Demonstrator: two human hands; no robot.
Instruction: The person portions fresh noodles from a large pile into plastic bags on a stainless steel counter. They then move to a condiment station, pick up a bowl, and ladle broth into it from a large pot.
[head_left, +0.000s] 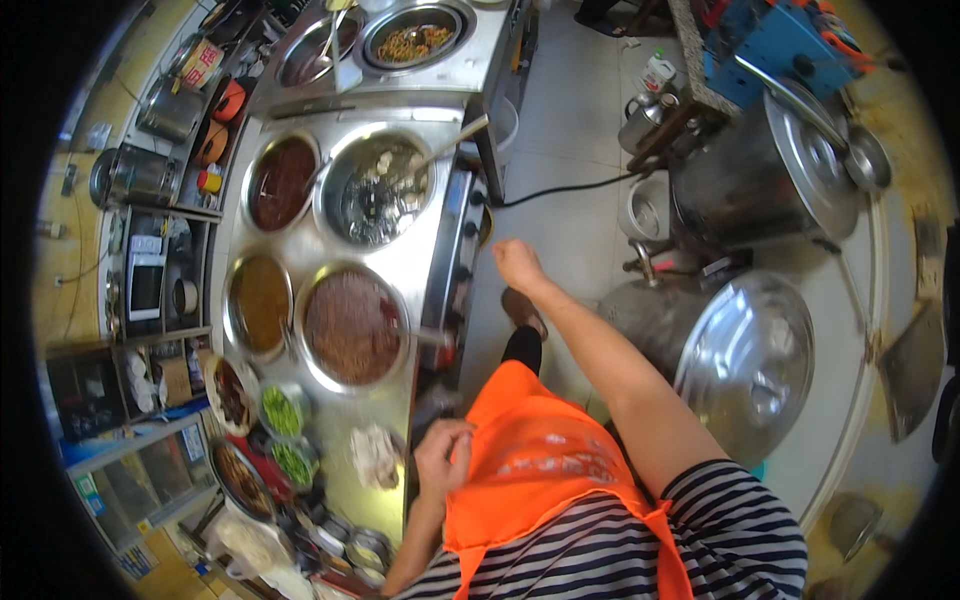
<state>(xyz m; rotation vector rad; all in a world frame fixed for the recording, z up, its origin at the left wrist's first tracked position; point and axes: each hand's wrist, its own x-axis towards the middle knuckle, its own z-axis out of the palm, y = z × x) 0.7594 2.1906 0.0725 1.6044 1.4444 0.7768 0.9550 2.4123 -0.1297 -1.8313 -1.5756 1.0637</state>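
Observation:
My right hand (517, 264) hangs over the tiled aisle, fingers curled in, with nothing visible in it. My left hand (444, 457) is beside the orange apron (540, 457), close to the counter's edge; its thumb and fingers are apart and it appears to hold nothing. A crumpled white cloth (375, 456) lies on the steel counter (360, 510) near my left hand. Farther along sit a round pot of reddish-brown food (352, 322) and a pot of clear broth (364, 202), each with a ladle handle sticking out. Dark red sauce (281, 184) and brown soup (259, 304) fill two smaller pots.
Tubs of chopped greens (281, 411) and a pan of brown food (241, 480) crowd the counter's left end. On my right stand a tall steel stockpot (735, 172) and a large domed lid (750, 367). A black cable (562, 193) crosses the aisle.

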